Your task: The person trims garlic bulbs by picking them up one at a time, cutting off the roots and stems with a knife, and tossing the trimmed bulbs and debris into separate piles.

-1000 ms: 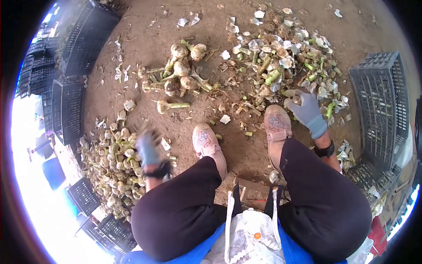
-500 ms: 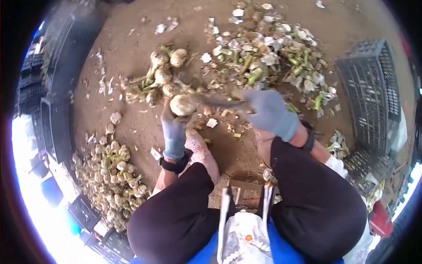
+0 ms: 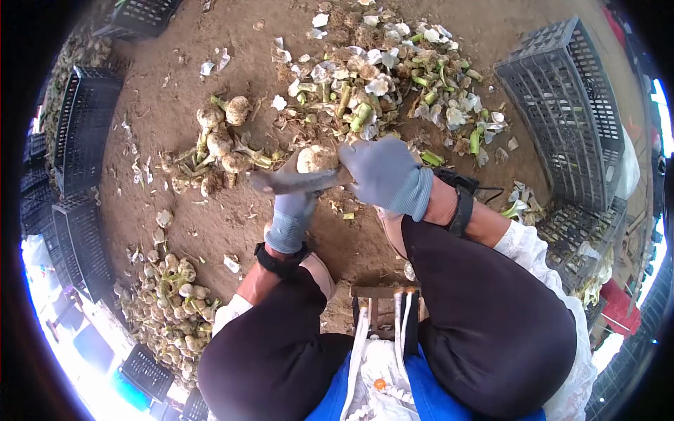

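Observation:
My left hand (image 3: 295, 203), in a grey knit glove, is closed around a pale garlic bulb (image 3: 316, 159) above the dirt floor. My right hand (image 3: 385, 172), also gloved, grips a knife whose broad grey blade (image 3: 298, 182) points left. In this view the blade crosses just below the bulb and overlaps the left fingers. Just left of the hands lies a small group of garlic bulbs with stems (image 3: 219, 144). Beyond them spreads a heap of cut stems and papery skins (image 3: 365, 84).
A larger pile of garlic bulbs (image 3: 168, 309) lies at the lower left. One black plastic crate (image 3: 562, 112) stands on its side at the right. More black crates (image 3: 83, 242) line the left edge. My knees (image 3: 484, 309) frame the space below the hands.
The knife has swung from the bulb's right side to across its near side, blade pointing left. The bulb stays in my left hand. The whole view has shifted somewhat.

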Available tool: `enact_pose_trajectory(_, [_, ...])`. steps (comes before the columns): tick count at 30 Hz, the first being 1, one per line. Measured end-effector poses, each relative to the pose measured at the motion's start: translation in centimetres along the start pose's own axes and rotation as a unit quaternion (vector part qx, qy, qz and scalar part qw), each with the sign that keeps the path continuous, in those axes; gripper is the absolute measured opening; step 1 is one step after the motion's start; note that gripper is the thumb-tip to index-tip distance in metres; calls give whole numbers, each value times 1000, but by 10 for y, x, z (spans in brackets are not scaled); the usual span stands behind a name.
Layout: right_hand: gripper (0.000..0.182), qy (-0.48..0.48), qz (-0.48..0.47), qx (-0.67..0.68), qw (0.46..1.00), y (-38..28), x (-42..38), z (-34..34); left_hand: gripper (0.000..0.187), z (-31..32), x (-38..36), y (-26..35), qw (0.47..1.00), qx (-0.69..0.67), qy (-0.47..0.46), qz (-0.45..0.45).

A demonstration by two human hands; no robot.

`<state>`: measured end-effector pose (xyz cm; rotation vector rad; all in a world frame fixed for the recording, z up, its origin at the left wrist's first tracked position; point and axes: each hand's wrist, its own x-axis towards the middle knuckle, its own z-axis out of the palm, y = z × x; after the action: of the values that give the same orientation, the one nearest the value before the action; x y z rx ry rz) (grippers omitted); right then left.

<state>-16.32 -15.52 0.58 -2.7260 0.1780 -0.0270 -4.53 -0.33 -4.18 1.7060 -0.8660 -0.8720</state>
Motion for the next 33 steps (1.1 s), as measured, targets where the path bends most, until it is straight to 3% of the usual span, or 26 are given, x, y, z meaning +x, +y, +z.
enact_pose_trajectory(3, [18, 15, -15, 11, 1000, 8, -8, 5, 34, 5, 1, 3, 999, 3, -35, -6])
enact_pose_trajectory(5, [18, 47, -23, 7, 999, 19, -9, 10, 32, 13, -1, 12, 999, -42, 1, -25])
enact_pose_trajectory(7, [19, 77, -35, 34, 996, 28, -16, 20, 30, 19, -2, 6, 997, -48, 30, 56])
enact_pose_trajectory(8, [20, 103, -44, 35, 993, 27, -19, 18, 30, 22, -6, -4, 997, -47, 29, 53])
enact_pose_trajectory(11, [18, 136, -9, 75, 988, 29, -34, 38, 32, 33, -9, -45, 999, -26, 24, -4])
enact_pose_trajectory(12, [12, 183, -13, 53, 982, 31, -41, 50, 30, 25, -9, 2, 994, 58, -40, -80])
enact_pose_trajectory(13, [12, 182, -7, 54, 982, 47, -49, 61, 30, 21, -12, 20, 994, 57, -45, -81])
enact_pose_trajectory(15, [14, 112, 159, 32, 980, 89, -73, 71, 26, 14, -19, 44, 971, -222, 62, -68])
enact_pose_trajectory(16, [14, 116, 151, 31, 981, 92, -76, 54, 24, 3, -18, 59, 979, -188, 54, -49])
enact_pose_trajectory(17, [20, 124, 214, 66, 967, 87, -79, 24, 24, -2, -16, 56, 980, -187, 58, -42])
enact_pose_trajectory(18, [26, 130, 281, 95, 946, 81, -85, 0, 26, -1, -12, 48, 996, -76, 54, -4])
enact_pose_trajectory(20, [41, 50, 201, 266, 941, 51, -56, -4, 33, 8, 4, 19, 983, 140, 41, 110])
enact_pose_trajectory(21, [52, 24, 168, 452, 876, 40, -43, 8, 32, 12, 10, 24, 946, 279, 26, 163])
enact_pose_trajectory(23, [58, -20, 125, 461, 878, 27, -18, 27, 33, 15, 17, 35, 885, 408, 7, 225])
enact_pose_trajectory(24, [54, -15, 148, 540, 829, 26, -9, 34, 33, 9, 21, 32, 883, 412, 8, 226])
enact_pose_trajectory(25, [51, -11, 170, 615, 770, 25, -4, 39, 32, -3, 25, 24, 889, 360, 117, 259])
enact_pose_trajectory(26, [51, -11, 167, 618, 768, 22, -1, 32, 32, -11, 26, 19, 881, 303, 223, 287])
enact_pose_trajectory(27, [47, 14, 204, 676, 708, 15, 0, 17, 31, -4, 11, 28, 952, 25, 303, 22])
enact_pose_trajectory(28, [43, 36, 240, 727, 642, 8, 1, 11, 30, -5, 10, 26, 968, -103, 212, -87])
enact_pose_trajectory(29, [43, 29, 239, 729, 641, 2, -1, 14, 29, -6, 10, 21, 947, -231, 116, -193])
enact_pose_trajectory(30, [38, -15, 233, 726, 647, -2, -2, 17, 30, 6, 10, 12, 866, -471, 9, -169])
enact_pose_trajectory(31, [33, -55, 229, 720, 653, -2, -3, 20, 30, 24, 7, -1, 896, -424, 52, -122])
enact_pose_trajectory(32, [31, -66, 269, 670, 689, -2, -5, 26, 29, 23, 8, -1, 878, -449, 51, -157])
enact_pose_trajectory(33, [31, -68, 272, 669, 688, 0, -9, 31, 28, 20, 9, 0, 858, -473, 50, -193])
